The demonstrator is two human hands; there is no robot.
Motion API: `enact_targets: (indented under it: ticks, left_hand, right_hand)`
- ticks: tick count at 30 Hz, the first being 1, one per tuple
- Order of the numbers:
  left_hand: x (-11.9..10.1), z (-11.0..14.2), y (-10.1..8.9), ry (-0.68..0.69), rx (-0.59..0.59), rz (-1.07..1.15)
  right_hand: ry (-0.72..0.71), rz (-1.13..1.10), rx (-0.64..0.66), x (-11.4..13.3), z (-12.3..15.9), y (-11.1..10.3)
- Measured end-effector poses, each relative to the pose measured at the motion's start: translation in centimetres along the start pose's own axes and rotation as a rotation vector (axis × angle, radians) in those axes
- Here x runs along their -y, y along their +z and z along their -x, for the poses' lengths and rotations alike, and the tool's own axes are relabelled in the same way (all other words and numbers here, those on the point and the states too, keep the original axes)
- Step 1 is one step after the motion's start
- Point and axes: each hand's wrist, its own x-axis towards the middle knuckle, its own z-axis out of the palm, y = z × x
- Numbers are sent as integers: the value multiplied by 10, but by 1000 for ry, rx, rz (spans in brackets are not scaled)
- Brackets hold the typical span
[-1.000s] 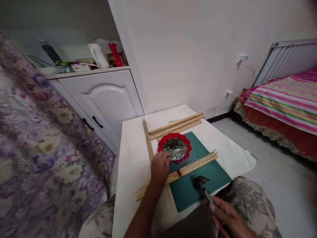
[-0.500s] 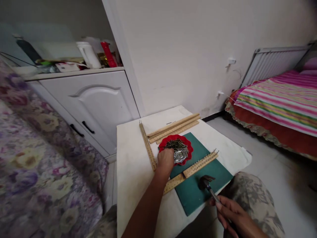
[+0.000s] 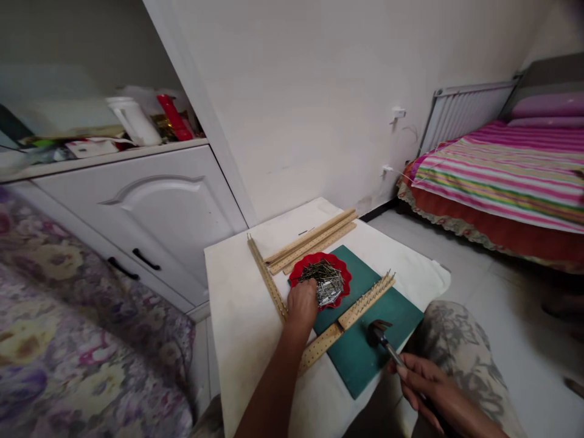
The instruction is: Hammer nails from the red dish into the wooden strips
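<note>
My left hand [image 3: 303, 299] is at the near left rim of a red scalloped bowl [image 3: 296, 267] filled with loose nails [image 3: 329, 281]. Its fingers are curled among the nails, and whatever they pinch is hidden. In my right hand [image 3: 422, 380] is a claw hammer [image 3: 379, 334], gripped by its handle, the head just over a green board [image 3: 358, 365]. Across that board lies a wooden strip with drilled holes [image 3: 322, 347]; nails stand in rows along its right part [image 3: 369, 301]. The bowl rests partly on the board.
Several more wooden strips [image 3: 314, 240] lie at the back of the cloth-covered table [image 3: 232, 304], and another strip [image 3: 267, 277] lies left of the bowl. A white cabinet [image 3: 168, 225] and floral curtain [image 3: 91, 340] are on the left. A bed [image 3: 502, 170] stands on the right.
The view has shifted, so the surroundings sit further left. My left hand has drawn slightly back toward the bowl's near rim. The hammer stays over the board in my right hand.
</note>
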Motion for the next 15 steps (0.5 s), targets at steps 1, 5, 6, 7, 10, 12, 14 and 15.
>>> enact_targets:
  ticks: [1,5,6,7,10,12,14,15]
  left_hand:
    - [-1,3,-3,5,-14,0]
    - [-4,21,-13,40,-118,91]
    - [-5,28,-14,47,-152,156]
    - [-8,37,-13,55,-181,240]
    - [-28,72,-7,116,-189,553]
    - [-50,97,1,192,-100,750]
    - [-74,118,9,257,-7,868]
    - [-86,126,13,264,21,911]
  right_hand:
    - [1,6,-4,0,0,1]
    - [-36,45,-24,-4,1,4]
    - [-49,55,-30,-5,2,4]
    - [-60,66,-37,-5,3,5]
    - [-101,89,-53,0,5,5]
    - [-156,85,-78,6,6,5]
    - [-205,80,-108,11,5,4]
    - [-221,80,-121,13,5,3]
